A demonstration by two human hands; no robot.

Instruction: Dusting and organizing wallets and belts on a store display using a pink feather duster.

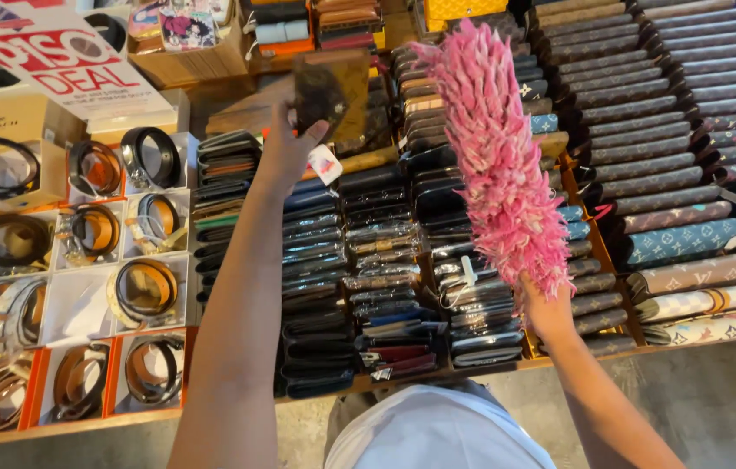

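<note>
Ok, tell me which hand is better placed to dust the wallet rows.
The right hand. It already grips the pink duster over the wallet rows. The left hand is busy holding up a brown wallet.

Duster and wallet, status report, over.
Left hand holds brown wallet raised. Right hand grips pink duster over wallet rows. Nothing blocking.

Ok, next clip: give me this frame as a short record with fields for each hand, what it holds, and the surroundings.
left hand: raised, holds a brown patterned wallet with a white tag
right hand: grips a pink fluffy duster, upright over the display
below hands: rows of wallets in clear wrap on a wooden table
left side: coiled belts in white boxes
right side: long patterned wallets in rows
</note>
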